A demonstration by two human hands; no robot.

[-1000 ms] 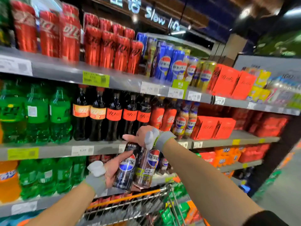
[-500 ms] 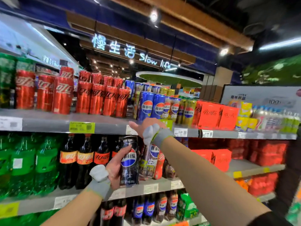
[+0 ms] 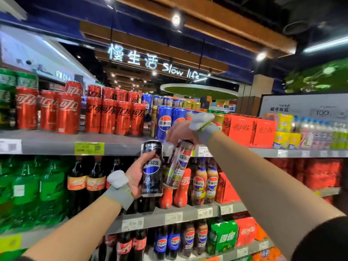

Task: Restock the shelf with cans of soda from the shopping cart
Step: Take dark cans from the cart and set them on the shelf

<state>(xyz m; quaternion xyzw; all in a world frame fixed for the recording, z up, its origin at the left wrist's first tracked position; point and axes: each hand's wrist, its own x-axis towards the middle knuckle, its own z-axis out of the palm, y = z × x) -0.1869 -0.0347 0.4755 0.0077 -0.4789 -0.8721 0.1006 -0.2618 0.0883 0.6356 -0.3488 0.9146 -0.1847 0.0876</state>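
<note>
The top shelf (image 3: 122,147) is the largest element. It carries a block of red cans (image 3: 111,116) on the left and a row of blue cans (image 3: 164,122) just right of centre. The bare shelf surface in front of the blue cans is the likely target, since both held cans bear the same brand mark.

The left hand (image 3: 134,178) wraps its fingers round the lower body of the black can (image 3: 152,167), thumb on the front. This side grip keeps the can upright, so it can be set down on its base.

The right hand (image 3: 179,132) clamps the pale can (image 3: 178,164) from above, fingers curled over its top end. The can hangs below the hand, tilted, with its base swung toward the left hand. A top grip leaves the base free for placement, but the can must be levelled first.

Both cans are in the air at the shelf's front edge, side by side, not yet on the shelf.

Compared with one second ago, both cans are higher: they were in front of the bottle shelf below. The shopping cart, visible then at the lower edge, is now out of view. The grips appear unchanged.
</note>
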